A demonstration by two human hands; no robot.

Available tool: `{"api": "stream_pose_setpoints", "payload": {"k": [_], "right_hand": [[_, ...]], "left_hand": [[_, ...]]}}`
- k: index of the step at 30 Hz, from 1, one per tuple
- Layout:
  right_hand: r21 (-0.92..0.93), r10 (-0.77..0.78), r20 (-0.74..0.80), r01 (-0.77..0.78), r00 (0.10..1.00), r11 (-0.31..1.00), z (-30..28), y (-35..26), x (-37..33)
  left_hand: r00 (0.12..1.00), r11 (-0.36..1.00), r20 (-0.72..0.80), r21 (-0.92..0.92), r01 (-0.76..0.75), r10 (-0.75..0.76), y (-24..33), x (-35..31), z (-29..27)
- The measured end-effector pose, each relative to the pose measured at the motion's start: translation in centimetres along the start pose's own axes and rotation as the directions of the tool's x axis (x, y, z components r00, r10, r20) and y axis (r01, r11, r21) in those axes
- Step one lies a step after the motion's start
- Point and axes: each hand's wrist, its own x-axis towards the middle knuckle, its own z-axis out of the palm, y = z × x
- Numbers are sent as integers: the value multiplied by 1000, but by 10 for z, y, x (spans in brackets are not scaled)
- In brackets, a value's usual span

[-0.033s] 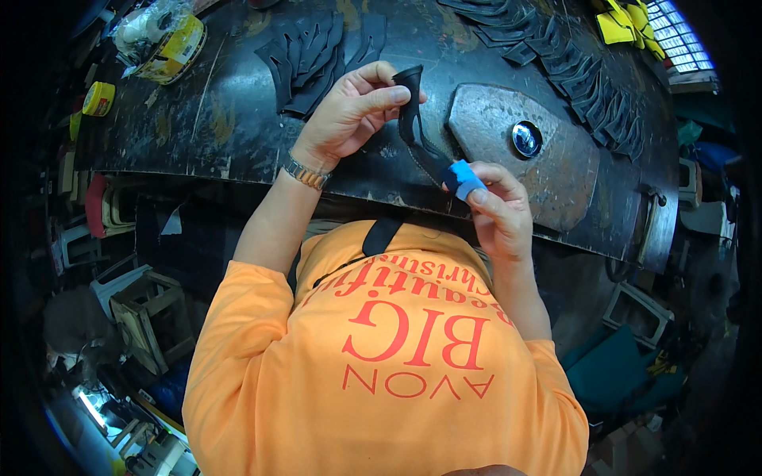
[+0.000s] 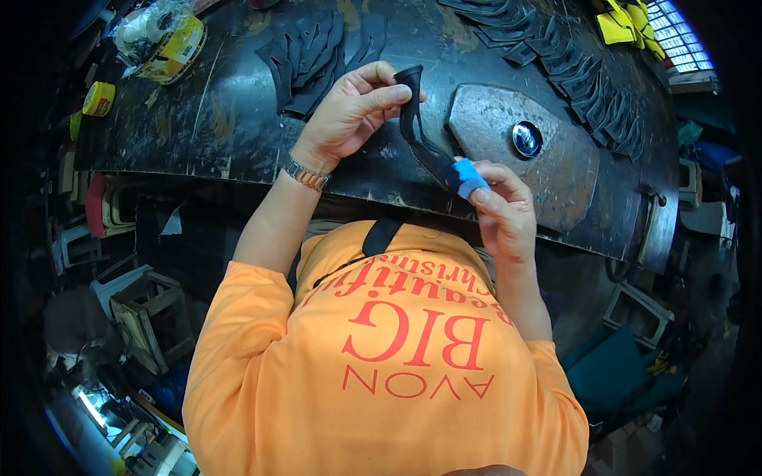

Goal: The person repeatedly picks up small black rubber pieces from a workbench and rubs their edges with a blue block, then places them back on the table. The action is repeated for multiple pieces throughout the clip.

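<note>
Raised above the near edge of the dark worktable point(image 2: 238, 147), a narrow black leather-like strap point(image 2: 414, 131) curves down between my two hands. My left hand point(image 2: 361, 111), a metal watch on its wrist, pinches the strap's flared upper end between thumb and fingers. My right hand point(image 2: 505, 202) is closed around a small bright blue piece point(image 2: 468, 178), at the strap's lower end. Whether this is cloth, tape or a pad I cannot tell. A light stitch-like line runs along part of the strap.
Slit black pieces point(image 2: 305, 59) lie beyond my left hand; a long overlapping row of black pieces point(image 2: 579, 83) runs along the far right. A worn metal plate point(image 2: 484, 119) carries a small round dish point(image 2: 527, 139). Yellow tubs point(image 2: 99, 98) stand far left; stools point(image 2: 147, 309) below.
My right hand and the blue piece have shifted slightly right and down. The strap's lower part has moved a little with them; my left hand stays in place.
</note>
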Motion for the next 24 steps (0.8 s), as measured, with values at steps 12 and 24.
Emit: {"api": "stream_pose_setpoints", "payload": {"k": [12, 24], "right_hand": [[-713, -510, -24, 343, 860, 612, 7, -1, 22], [-818, -567, 139, 416, 812, 396, 13, 0, 32]], "left_hand": [[970, 988, -227, 142, -61, 93, -19, 2, 15], [956, 970, -236, 212, -122, 172, -24, -1, 19]]}}
